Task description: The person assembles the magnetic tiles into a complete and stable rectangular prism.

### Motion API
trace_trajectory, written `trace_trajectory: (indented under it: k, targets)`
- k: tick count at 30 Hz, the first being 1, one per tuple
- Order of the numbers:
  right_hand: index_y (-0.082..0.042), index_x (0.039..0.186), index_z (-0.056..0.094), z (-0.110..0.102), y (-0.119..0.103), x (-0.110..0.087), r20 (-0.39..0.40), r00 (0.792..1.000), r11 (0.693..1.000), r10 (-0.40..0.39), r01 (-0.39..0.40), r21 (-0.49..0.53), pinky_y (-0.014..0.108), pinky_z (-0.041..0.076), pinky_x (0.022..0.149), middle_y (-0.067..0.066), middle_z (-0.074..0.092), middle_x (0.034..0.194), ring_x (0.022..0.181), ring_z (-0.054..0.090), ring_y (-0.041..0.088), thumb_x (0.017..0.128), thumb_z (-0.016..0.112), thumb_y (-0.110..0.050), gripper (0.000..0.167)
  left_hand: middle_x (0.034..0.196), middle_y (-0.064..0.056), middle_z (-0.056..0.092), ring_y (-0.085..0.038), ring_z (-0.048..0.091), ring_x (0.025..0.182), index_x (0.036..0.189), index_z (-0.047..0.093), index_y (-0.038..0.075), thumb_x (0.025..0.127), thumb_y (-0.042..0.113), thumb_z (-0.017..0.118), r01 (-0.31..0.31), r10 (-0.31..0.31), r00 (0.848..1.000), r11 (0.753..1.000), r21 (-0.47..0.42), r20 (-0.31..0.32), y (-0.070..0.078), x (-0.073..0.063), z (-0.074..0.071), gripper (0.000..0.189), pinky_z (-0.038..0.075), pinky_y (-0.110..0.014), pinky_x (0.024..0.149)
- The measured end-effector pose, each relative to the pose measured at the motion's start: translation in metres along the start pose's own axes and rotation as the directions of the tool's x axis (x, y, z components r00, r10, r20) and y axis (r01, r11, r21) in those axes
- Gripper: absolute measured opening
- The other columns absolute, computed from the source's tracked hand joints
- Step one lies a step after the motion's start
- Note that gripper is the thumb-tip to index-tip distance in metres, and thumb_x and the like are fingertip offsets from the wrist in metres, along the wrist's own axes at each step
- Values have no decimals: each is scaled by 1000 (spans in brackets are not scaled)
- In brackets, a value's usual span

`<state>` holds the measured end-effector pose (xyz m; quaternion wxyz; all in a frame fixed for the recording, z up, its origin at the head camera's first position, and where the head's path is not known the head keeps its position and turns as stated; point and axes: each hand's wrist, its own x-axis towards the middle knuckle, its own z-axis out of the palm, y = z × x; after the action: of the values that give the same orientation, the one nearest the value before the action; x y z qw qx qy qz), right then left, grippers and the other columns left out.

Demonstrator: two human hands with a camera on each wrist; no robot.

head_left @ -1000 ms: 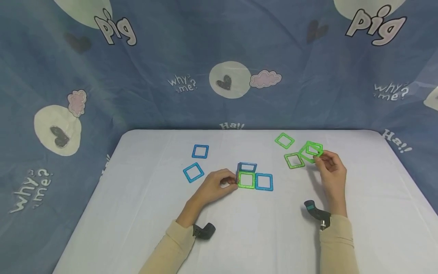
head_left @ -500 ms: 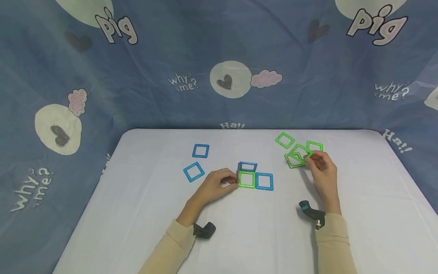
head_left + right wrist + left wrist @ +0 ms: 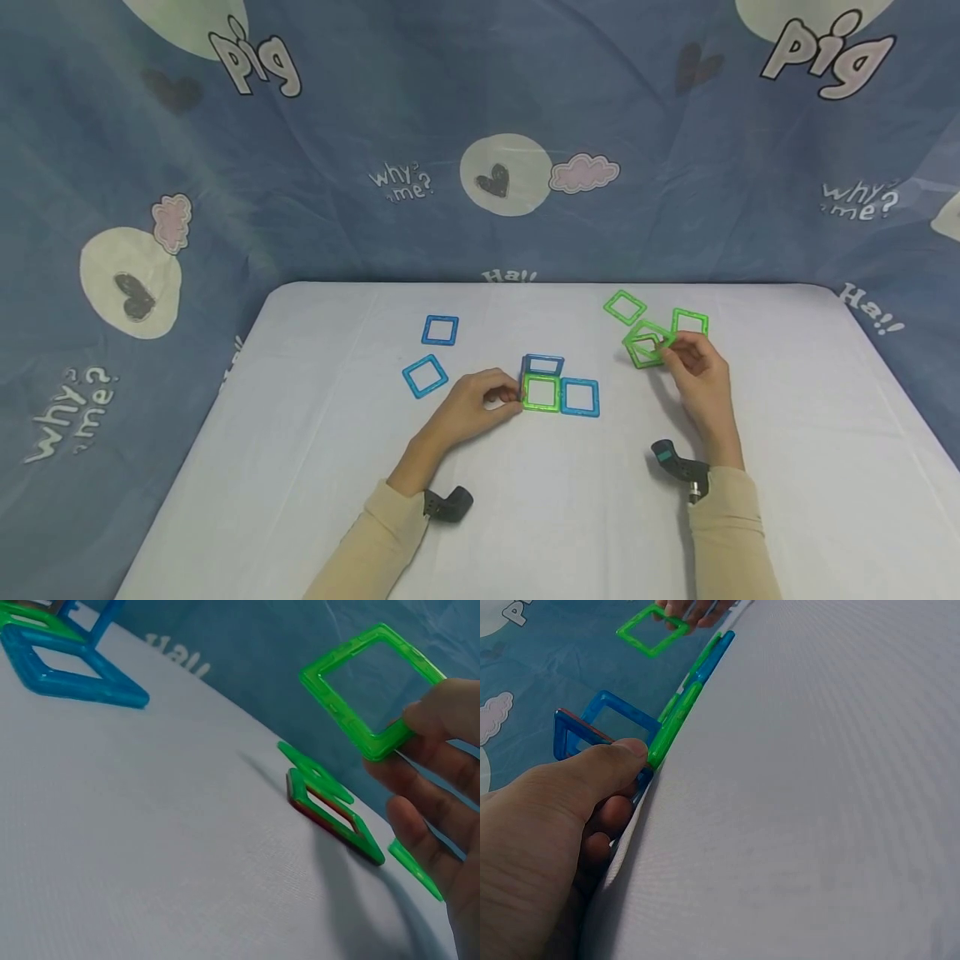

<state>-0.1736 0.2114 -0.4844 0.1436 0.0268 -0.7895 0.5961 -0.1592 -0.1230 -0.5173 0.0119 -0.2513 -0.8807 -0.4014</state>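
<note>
My left hand (image 3: pixel 513 397) pinches the left edge of a flat green square tile (image 3: pixel 540 393). That tile is joined to an upright blue tile (image 3: pixel 542 365) behind it and a flat blue tile (image 3: pixel 580 397) on its right. In the left wrist view the thumb (image 3: pixel 619 761) presses on the green tile's edge (image 3: pixel 676 724). My right hand (image 3: pixel 669 348) pinches a second green square tile (image 3: pixel 649 335) and holds it tilted in the air. It hangs just above another green tile (image 3: pixel 642 356) lying on the table. The right wrist view shows the held tile (image 3: pixel 371 690) above the lying one (image 3: pixel 334 814).
Two more green tiles (image 3: pixel 624 307) (image 3: pixel 689 322) lie at the back right. Two loose blue tiles (image 3: pixel 439 330) (image 3: pixel 424 376) lie left of centre. The white table (image 3: pixel 300 467) is backed by a blue printed cloth (image 3: pixel 337 125). Bare tabletop stretches along the front.
My right hand has carried its green tile leftward, off the far-right tile and over the middle green one. The left hand has stayed put.
</note>
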Motion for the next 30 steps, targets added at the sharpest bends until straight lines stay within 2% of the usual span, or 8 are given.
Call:
trace_trajectory:
  k: [5,11,15,19,25,30]
  targets:
    - [9,115,52,2,-4,-2,51,998,999,-34,34,-8,9,48,80,16,63,105,92,62,-2,91,58,-2,27,88,13,63,-1,56,80,100,67,20,82,22,73,1,-1,1000,1000,3,7,0,0,-1,19,51,-18,77]
    - [3,116,53,4,14,2,111,994,1000,-26,25,10,11,48,83,-5,64,105,94,62,-1,92,60,-8,28,87,13,63,0,56,80,100,67,21,82,22,74,8,-8,1000,1000,1,9,0,0,0,19,51,-18,77]
    - [0,118,54,7,18,2,135,991,1000,-21,22,-7,11,48,85,-9,63,106,97,61,-1,92,61,-12,30,88,13,63,-1,56,80,100,67,21,82,22,74,0,0,1000,1000,-1,4,1,0,0,19,51,-18,77]
    - [-1,118,54,9,18,1,148,989,1000,-8,12,-25,12,47,86,-3,64,108,97,61,-1,92,61,-14,30,88,12,63,-1,56,80,100,67,21,82,22,73,-7,7,1000,1000,-6,5,1,0,-1,19,51,-18,77]
    - [1,117,54,12,17,0,183,983,1000,-21,20,8,13,49,85,17,63,115,97,62,0,91,62,-12,30,88,12,63,-1,56,80,100,67,21,82,23,73,-2,2,1000,1000,-4,6,0,0,0,19,50,-18,76]
    - [-2,117,55,14,14,0,216,976,1000,-2,3,-5,13,47,87,17,62,117,99,61,0,92,62,-15,29,87,13,63,-1,56,80,99,67,21,82,22,74,-3,3,1000,1000,-12,-3,-1,0,0,19,51,-19,76]
